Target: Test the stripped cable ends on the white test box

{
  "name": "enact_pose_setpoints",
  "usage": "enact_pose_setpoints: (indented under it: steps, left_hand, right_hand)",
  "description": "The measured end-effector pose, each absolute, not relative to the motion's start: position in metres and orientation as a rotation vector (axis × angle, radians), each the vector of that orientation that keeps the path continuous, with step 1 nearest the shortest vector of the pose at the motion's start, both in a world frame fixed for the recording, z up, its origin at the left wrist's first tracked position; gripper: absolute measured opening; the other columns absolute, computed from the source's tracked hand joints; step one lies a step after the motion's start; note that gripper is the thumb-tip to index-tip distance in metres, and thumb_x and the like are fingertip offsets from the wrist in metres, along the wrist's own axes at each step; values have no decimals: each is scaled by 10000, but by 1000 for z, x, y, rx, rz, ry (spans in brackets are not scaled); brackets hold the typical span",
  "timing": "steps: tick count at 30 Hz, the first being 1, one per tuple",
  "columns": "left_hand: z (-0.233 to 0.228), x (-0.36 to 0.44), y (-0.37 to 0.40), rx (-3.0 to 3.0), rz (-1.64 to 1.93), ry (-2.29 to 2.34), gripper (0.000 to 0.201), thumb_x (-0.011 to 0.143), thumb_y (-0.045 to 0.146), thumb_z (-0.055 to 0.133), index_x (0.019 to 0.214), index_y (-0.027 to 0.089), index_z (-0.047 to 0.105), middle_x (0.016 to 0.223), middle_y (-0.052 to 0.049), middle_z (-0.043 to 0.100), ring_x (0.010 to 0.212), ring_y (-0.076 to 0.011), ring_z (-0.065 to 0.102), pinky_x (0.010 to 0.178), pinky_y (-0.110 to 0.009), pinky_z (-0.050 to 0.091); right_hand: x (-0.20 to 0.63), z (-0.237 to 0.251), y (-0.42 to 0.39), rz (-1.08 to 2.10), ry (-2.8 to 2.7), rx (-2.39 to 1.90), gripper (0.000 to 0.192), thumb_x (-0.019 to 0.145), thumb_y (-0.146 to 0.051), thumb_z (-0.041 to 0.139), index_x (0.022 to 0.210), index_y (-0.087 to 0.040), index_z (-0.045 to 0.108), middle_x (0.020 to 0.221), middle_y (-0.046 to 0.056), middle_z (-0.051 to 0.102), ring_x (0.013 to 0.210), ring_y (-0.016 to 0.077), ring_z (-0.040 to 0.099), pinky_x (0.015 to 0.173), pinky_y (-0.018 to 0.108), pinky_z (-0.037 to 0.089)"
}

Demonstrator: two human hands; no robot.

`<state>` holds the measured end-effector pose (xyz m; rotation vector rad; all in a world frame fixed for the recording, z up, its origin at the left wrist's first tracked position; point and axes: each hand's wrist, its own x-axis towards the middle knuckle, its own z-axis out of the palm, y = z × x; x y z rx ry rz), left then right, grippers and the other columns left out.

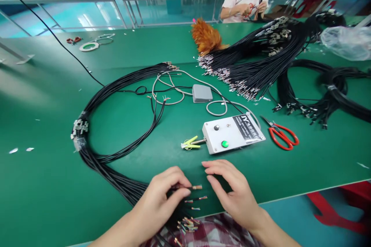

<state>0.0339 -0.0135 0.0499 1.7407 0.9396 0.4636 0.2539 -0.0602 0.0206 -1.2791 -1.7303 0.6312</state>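
While our left hand pinches a black cable end just above the green counter near its front edge, our right hand hovers beside it, fingers spread, holding nothing. White tester box sits just behind, red scissors to its right.

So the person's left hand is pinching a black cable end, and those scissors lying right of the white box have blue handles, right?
Not quite: the scissors have red handles, not blue. The head view shows them lying on the green table to the right of the white box. The rest holds: the left hand pinches a black cable end, with the right hand open beside it.
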Motion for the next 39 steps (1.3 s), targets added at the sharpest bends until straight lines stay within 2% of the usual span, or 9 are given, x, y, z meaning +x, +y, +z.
enact_pose_setpoints:
  steps: [5,13,21,26,29,33,35,37,39]
  left_hand:
    - [57,42,-7,1196,582,1130,232,856,381,595,836,154,638,610,19,579,421,-85,450,444,-224,350]
    - [59,46,-7,1094,626,1160,326,792,466,657,825,144,625,560,18,587,400,-78,431,413,-207,326]
    - [49,47,-13,1055,726,1112,316,850,475,632,883,164,588,582,35,553,426,-72,412,414,-193,308]
    - [52,49,-14,1058,719,1059,385,864,485,626,1096,180,591,623,44,500,478,-81,353,424,-196,259]
    - [53,52,-13,1028,708,1024,354,818,475,685,1009,182,631,632,46,497,445,-57,306,415,-204,211]
    - [47,57,-14,937,812,1120,297,786,453,718,860,179,630,796,3,588,384,-17,341,386,-202,183]
    - [44,56,-15,949,824,1184,274,822,449,676,862,186,611,730,17,581,350,-21,336,370,-199,180]
    - [43,55,-16,1096,834,1235,208,861,404,632,851,198,604,661,26,560,366,-52,368,368,-203,238]
    - [44,52,-16,1376,868,1249,138,891,316,590,806,210,612,710,-6,596,495,-115,505,463,-233,393]
  right_hand:
    - [229,32,-47,955,-1438,-1304,207,893,-153,587,1070,-222,668,910,26,717,773,135,679,735,256,579]
    - [208,41,-27,1262,-1107,-1302,159,783,-296,705,875,-169,680,694,8,669,587,127,626,582,246,527]
    - [195,35,-24,1575,-719,-1210,311,701,-446,786,717,-170,645,623,-28,621,459,69,506,492,209,428]
    - [193,36,-25,1586,-758,-1229,309,706,-439,759,687,-170,609,581,-37,597,453,66,489,475,197,391]
    - [195,36,-27,1571,-803,-1259,284,701,-405,748,672,-172,587,605,-34,604,449,61,485,462,192,383]
    - [198,34,-30,1515,-957,-1315,213,774,-356,689,704,-178,594,543,-50,561,471,83,510,474,196,388]
    - [200,35,-30,1437,-1088,-1343,173,824,-316,643,726,-179,604,559,-45,564,504,96,532,502,207,411]
    - [203,38,-30,1311,-1253,-1359,139,856,-259,609,743,-179,618,633,-27,589,559,105,553,549,220,443]
    - [208,41,-30,1153,-1418,-1356,120,880,-209,582,774,-184,633,716,-10,608,626,114,577,604,230,470]
